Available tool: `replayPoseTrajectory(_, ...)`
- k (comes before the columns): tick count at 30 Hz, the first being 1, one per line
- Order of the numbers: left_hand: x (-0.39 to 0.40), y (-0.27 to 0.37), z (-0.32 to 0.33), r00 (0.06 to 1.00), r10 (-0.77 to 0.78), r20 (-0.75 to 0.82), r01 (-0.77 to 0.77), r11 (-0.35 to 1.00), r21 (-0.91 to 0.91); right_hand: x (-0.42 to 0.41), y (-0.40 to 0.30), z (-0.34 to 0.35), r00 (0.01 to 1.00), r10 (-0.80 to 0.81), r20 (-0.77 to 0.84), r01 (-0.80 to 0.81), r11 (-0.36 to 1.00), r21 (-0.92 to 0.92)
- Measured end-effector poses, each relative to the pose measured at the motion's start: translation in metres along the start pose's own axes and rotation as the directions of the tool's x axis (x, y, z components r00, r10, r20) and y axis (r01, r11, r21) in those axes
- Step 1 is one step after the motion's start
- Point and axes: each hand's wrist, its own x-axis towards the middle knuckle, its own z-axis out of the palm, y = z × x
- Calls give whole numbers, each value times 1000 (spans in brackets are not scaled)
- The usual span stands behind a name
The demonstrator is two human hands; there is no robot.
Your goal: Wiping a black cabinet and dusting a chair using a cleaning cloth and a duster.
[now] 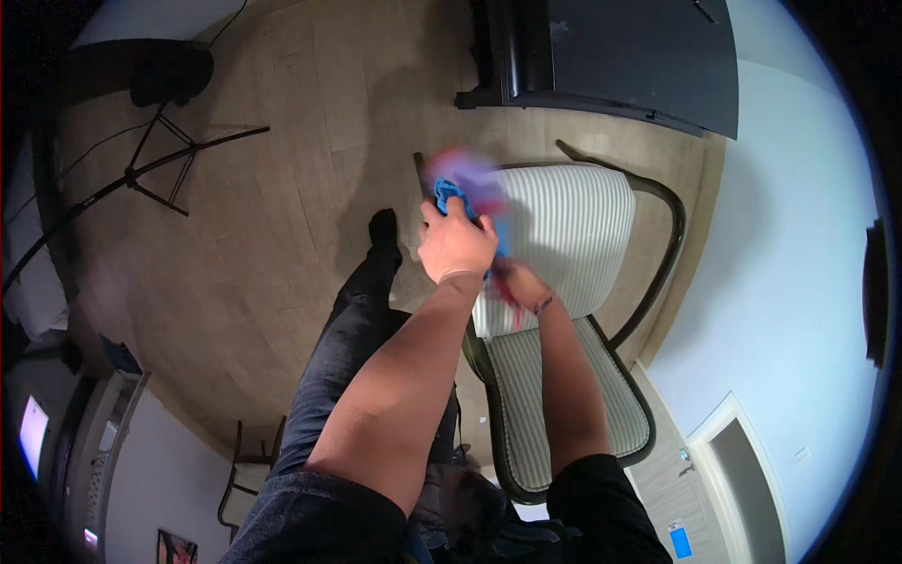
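Observation:
My left hand (458, 240) grips a bunched piece of fabric (451, 194), bright blue where it shows beside my fingers. Past that hand the fabric blurs into purple, pink and red. Lower and to the right, my right hand (525, 285) is closed on a red and blue part that seems to belong to the same fabric; blur hides the exact grip. Both hands are over the left side of a chair, in front of its green-and-white striped backrest (578, 225). The striped seat (564, 395) lies below, partly covered by my right forearm.
A black cabinet-like piece of furniture (634, 63) stands at the upper right. On the wooden floor (296, 176), a black tripod stand (134, 176) spreads its legs at left. My socked foot (383, 229) rests near the chair. Another chair (250, 479) and a door (680, 479) appear below.

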Motion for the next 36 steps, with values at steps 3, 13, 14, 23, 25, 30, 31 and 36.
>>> replayPoseTrajectory(3,5,-12,-6,999,-11,-39,12,1000,27,-13,-37,12,932,348,-97,-281,868,410)
replayPoseTrajectory(13,3,-6,-2,999,15,-41,-13,999,50,-56,-6,36,919,344,195,-296,925,-237)
replayPoseTrajectory(14,4,-4,-2,998,29,-58,-27,999,42,-63,8,32,944,320,-84,-321,947,-2)
replayPoseTrajectory(23,1,-11,0,996,73,-51,-73,997,6,-131,21,71,972,236,4,-234,964,-127)
replayPoseTrajectory(25,3,-15,1,993,103,-49,-104,995,-10,-154,8,68,962,271,33,-273,959,83)
replayPoseTrajectory(30,8,-20,13,983,181,-18,-182,983,-17,-200,30,84,882,366,-297,-421,895,-149)
replayPoseTrajectory(31,14,-24,16,975,222,12,-221,975,-24,-206,45,82,879,358,-315,-419,895,-152)
replayPoseTrajectory(36,71,-61,23,866,483,128,-407,830,-381,-248,58,54,613,485,-624,-499,850,170)
